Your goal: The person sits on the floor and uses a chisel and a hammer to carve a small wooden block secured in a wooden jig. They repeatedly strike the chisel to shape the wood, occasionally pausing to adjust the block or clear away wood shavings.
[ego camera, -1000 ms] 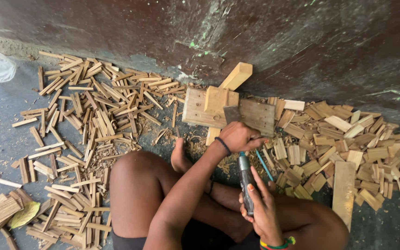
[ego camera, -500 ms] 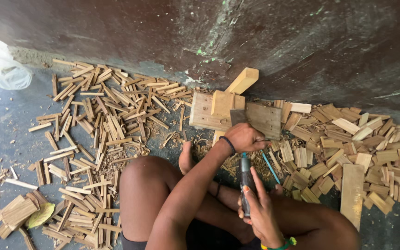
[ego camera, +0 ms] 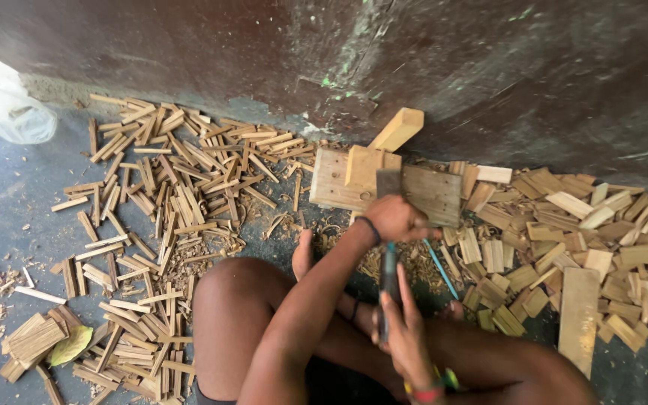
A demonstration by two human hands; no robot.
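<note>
Wood lies everywhere: thin split sticks [ego camera: 166, 195] heaped far left, flat pale offcuts [ego camera: 564, 225] piled right, curly shavings between, on dark concrete below a stained wall [ego camera: 489, 67]. A rough plank block [ego camera: 331, 180] sits against the wall with a squared post [ego camera: 397, 127] leaning over it. The left hand [ego camera: 395, 219] presses a small flat piece [ego camera: 388, 182] upright on the block, fingers closed around it. The right hand [ego camera: 406, 334] grips a dark-handled chisel [ego camera: 389, 274] near the lap. Compared with half a second ago, both hands sit almost unchanged; the view has shifted slightly
</note>
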